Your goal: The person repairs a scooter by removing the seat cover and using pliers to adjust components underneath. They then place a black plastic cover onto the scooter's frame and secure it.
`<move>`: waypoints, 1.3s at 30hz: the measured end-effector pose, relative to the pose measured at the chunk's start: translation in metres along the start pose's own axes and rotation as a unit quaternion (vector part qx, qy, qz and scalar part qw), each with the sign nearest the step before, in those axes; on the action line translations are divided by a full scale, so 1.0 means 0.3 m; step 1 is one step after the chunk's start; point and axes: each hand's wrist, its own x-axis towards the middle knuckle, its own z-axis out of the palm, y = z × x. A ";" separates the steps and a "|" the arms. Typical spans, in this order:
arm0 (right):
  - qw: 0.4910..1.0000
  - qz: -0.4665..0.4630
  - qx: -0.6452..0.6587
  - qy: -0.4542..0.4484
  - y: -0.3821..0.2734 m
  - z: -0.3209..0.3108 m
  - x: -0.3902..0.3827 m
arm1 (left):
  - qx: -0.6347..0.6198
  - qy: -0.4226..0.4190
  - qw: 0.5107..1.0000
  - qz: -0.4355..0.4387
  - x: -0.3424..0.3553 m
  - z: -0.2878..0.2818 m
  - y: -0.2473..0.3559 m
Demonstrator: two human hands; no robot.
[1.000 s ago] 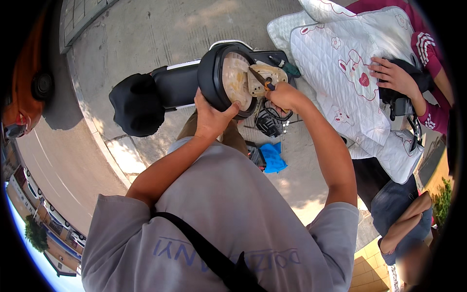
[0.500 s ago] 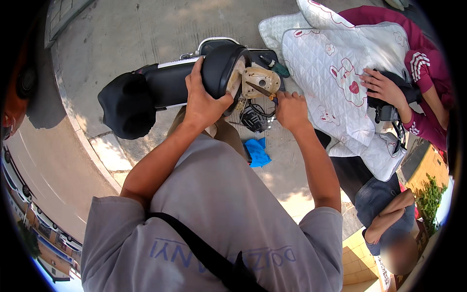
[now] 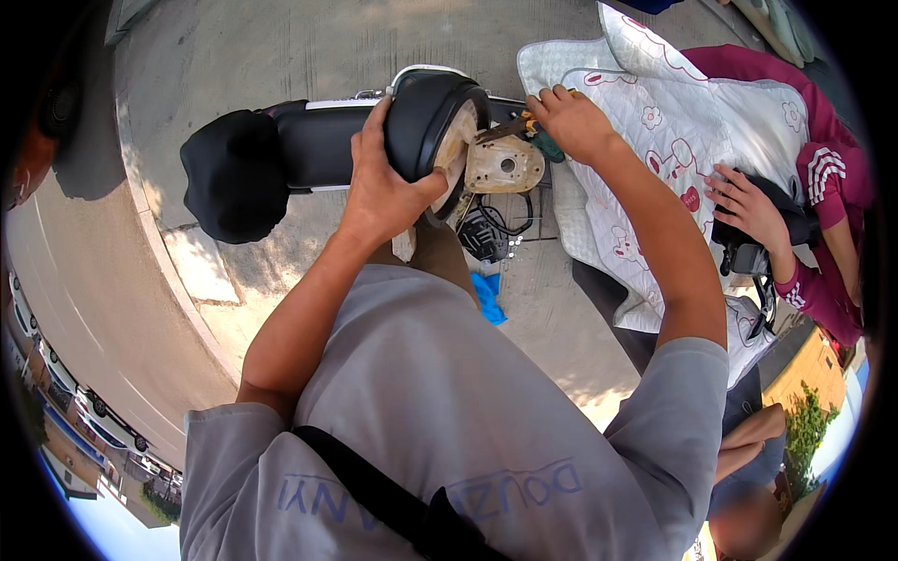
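My left hand (image 3: 388,182) is closed around the rounded end of a black padded seat (image 3: 421,126), with the thumb at its lower edge and the fingers over its top. The seat's underside shows a worn beige shell (image 3: 456,150). From it projects a beige plate (image 3: 510,166) with a round hole. My right hand (image 3: 572,123) grips pliers (image 3: 499,132) with orange handles. The pliers' dark jaws lie against the shell's edge where it meets the plate; their exact bite is too small to make out.
A long black seat part (image 3: 327,145) and a black covered end (image 3: 236,176) stretch left. Below the plate is a black basket-like part (image 3: 485,232), near a blue cloth (image 3: 488,297). At right, a person in maroon sleeves (image 3: 831,201) rests a hand on a quilted white cover (image 3: 608,122).
My right hand has moved up with the pliers, its elbow swinging outward. The pliers' jaws have shifted from over the plate to the shell's edge. My left hand keeps its hold.
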 end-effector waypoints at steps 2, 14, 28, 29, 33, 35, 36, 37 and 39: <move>1.000 -0.024 -0.007 0.016 0.015 0.027 0.038 | -0.007 0.010 1.000 -0.012 -0.024 0.011 0.009; 0.975 -0.182 -0.071 -0.108 0.112 -0.050 0.292 | -0.019 0.080 0.995 -0.058 -0.159 0.120 0.080; 0.952 -0.267 -0.134 -0.062 0.084 -0.098 0.366 | 0.065 0.011 0.993 -0.097 0.003 0.015 0.143; 0.951 -0.272 -0.130 -0.069 0.084 -0.097 0.376 | 0.075 0.009 0.992 -0.099 -0.018 0.030 0.169; 0.936 -0.327 -0.132 0.007 0.095 -0.054 0.439 | 0.015 0.013 0.988 -0.156 -0.083 0.069 0.183; 0.908 -0.369 -0.194 0.034 0.070 -0.107 0.476 | -0.006 0.041 0.990 -0.132 -0.107 0.072 0.102; 0.908 -0.365 -0.204 0.020 0.062 -0.123 0.481 | -0.020 0.053 0.991 -0.119 -0.113 0.065 0.084; 0.907 -0.361 -0.215 0.005 0.054 -0.136 0.483 | -0.021 0.045 0.991 -0.121 -0.119 0.062 0.077; 0.942 -0.291 -0.159 -0.049 0.026 -0.120 0.478 | -0.027 0.028 0.991 -0.125 -0.124 0.052 0.075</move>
